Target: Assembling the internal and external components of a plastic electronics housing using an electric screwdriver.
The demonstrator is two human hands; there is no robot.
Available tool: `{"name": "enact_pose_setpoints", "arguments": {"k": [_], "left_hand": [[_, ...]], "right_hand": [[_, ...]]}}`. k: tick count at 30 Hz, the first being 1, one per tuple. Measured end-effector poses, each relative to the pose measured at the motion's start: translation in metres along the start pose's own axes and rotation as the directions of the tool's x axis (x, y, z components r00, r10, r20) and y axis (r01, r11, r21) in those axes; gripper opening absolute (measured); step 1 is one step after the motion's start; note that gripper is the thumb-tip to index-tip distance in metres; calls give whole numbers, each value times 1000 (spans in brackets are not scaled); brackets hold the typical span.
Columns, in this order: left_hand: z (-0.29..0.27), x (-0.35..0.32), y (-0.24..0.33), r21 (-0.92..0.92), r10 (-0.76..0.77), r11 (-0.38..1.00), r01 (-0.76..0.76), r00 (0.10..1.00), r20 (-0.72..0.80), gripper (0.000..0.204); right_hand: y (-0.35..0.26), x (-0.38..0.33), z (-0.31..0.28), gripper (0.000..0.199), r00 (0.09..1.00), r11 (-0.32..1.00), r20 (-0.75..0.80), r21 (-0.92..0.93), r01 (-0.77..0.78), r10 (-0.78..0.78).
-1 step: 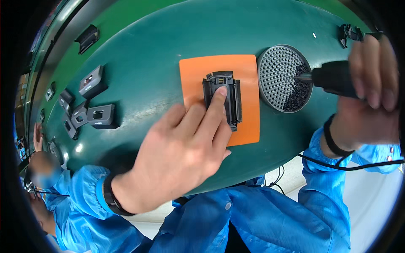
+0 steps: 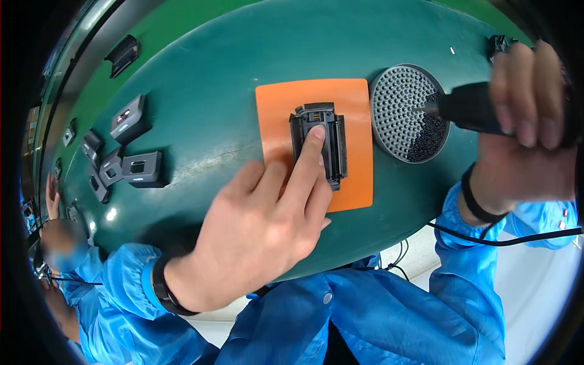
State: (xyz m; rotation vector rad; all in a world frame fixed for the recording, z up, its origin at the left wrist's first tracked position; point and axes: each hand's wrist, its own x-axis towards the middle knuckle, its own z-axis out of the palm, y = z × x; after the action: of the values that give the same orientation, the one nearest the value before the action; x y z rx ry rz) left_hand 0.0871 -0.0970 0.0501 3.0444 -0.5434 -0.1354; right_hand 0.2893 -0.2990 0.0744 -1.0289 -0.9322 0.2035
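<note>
Black plastic housing [image 2: 319, 143] lies flat on the orange mat [image 2: 359, 146], mid-table and a little toward the near edge, and my left hand [image 2: 261, 234] is pinning it: index fingertip [image 2: 316, 134] pressed on its upper face, the other fingers loosely curled beside it on the mat, nothing pinched. Over at the mat's right edge sits the round perforated screw tray [image 2: 398, 97], dark screws heaped in its right half, and my right hand [image 2: 523, 128] has the black electric screwdriver [image 2: 468, 108] wrapped tight in a closed fist, its bit dipping into the tray. By my reading I'm at the pick-up-a-screw step, with the housing held ready. The next move calls for the bit to come across level, find a screw hole on the housing beside my finger, and stand upright before driving. Toward the table's far left edge, more black and grey housings [image 2: 137, 167] wait in a cluster.
</note>
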Motion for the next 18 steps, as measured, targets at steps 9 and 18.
{"name": "enact_pose_setpoints", "arguments": {"k": [9, 18], "left_hand": [[12, -4, -3, -98, -73, 993, 67, 995, -62, 62], [12, -9, -4, -146, -86, 986, 77, 995, -55, 63]], "right_hand": [[23, 1, 2, 27, 999, 996, -17, -72, -52, 50], [28, 2, 4, 27, 997, 993, -10, -93, -76, 75]]}}
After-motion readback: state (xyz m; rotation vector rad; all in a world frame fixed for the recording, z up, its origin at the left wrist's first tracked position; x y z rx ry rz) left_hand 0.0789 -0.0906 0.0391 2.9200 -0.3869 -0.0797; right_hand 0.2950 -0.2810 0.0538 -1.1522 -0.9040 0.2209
